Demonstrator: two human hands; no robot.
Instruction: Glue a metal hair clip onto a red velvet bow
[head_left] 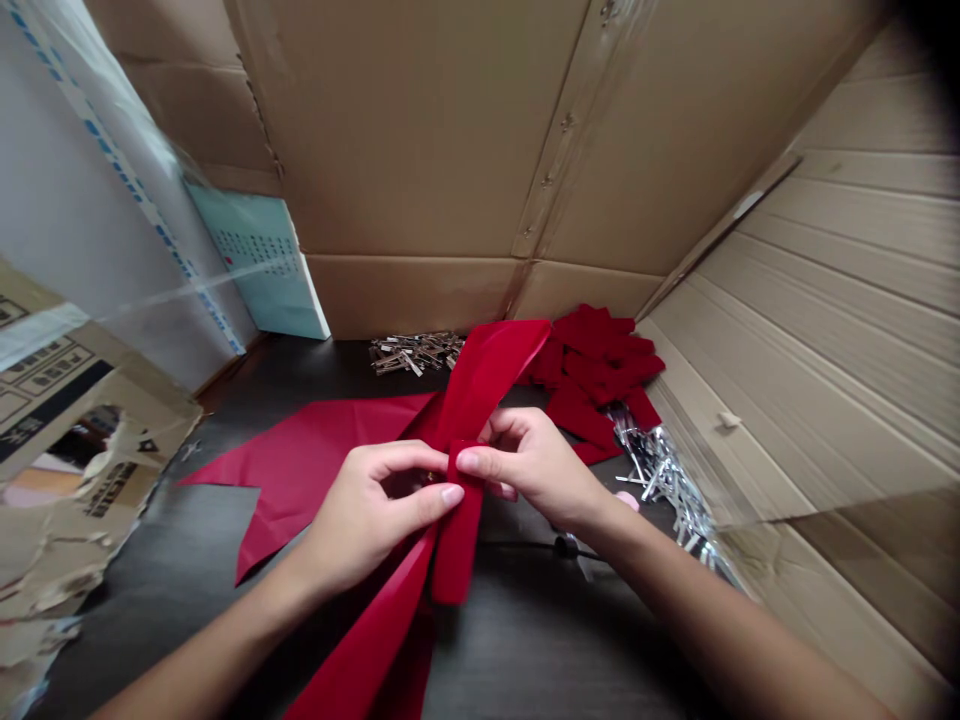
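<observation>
- Red ribbon (491,375): bunched mid-length above table (540,650), b/w both hands; one wide loop/end up, long tails down toward the wearer, flat notched piece (315,455) out to the left.
- Short red strip (459,545) upright across the bunched middle, lower end hanging free.
- R hand (544,465): pinching strip near its top, thumb in front, fingers behind.
- L hand (356,505): bent, thumb & index at strip's edge w/ a gap b/w them; can't tell if the hidden fingers grip.
- Risk: strip could slip or go crooked if R thumb eases off, b/c lower end is loose.
- Risk: folds could spread or twist if the middle isn't held snug; long tails' weight may drag it off-centre.
- Risk: tails could snag the thin black cord (525,546), or sweep small bits about, b/c they spread wide & low.
- Table: dark, faint grain. Metal clips (416,352) heaped at far side; pile of red pieces (611,365) to their right; silver clips (675,485) spilling down along the right edge.
- Room: tall cardboard (420,130) at back, taped seam; ribbed cardboard on the right; torn printed box (142,450) at left; pale blue booklet (262,265) upright in back-left corner, by a pale wall (67,190) w/ clear plastic & blue-marked tape.
</observation>
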